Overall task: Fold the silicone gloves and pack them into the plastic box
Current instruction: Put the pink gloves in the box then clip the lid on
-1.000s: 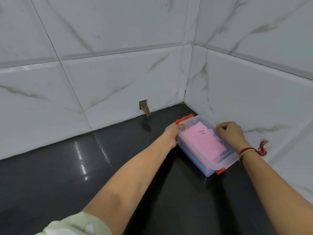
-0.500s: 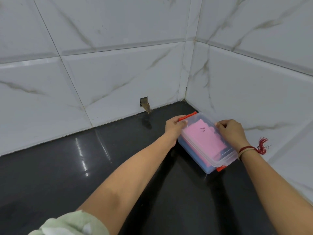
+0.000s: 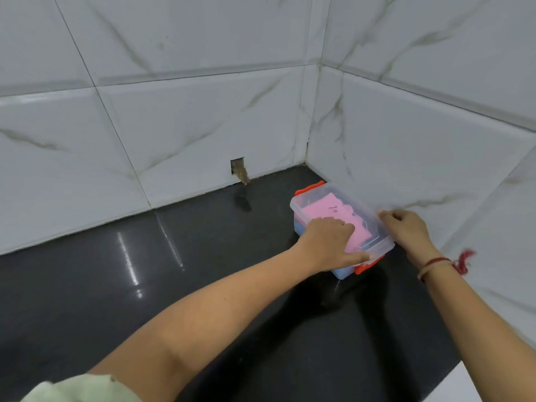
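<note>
A clear plastic box [image 3: 319, 195] with its lid on and orange clips at both ends sits on the black counter [image 3: 145, 280], against the right wall near the corner. Pink folded silicone gloves [image 3: 333, 211] show through the lid, with something blue beneath them. My left hand [image 3: 330, 245] lies flat on the near half of the lid, its thumb reaching the near orange clip [image 3: 367, 266]. My right hand [image 3: 406, 230] grips the box's right edge next to the wall.
White marble-look tiled walls [image 3: 203, 126] meet in a corner just behind the box. A small square hole [image 3: 238, 168] with brown debris breaks the back wall at counter level. The counter's white front edge [image 3: 478, 384] shows at bottom right.
My left hand moved from the far orange clip onto the near part of the lid. The box now rests level on the counter closer to the wall. My right hand slid toward the near end.
</note>
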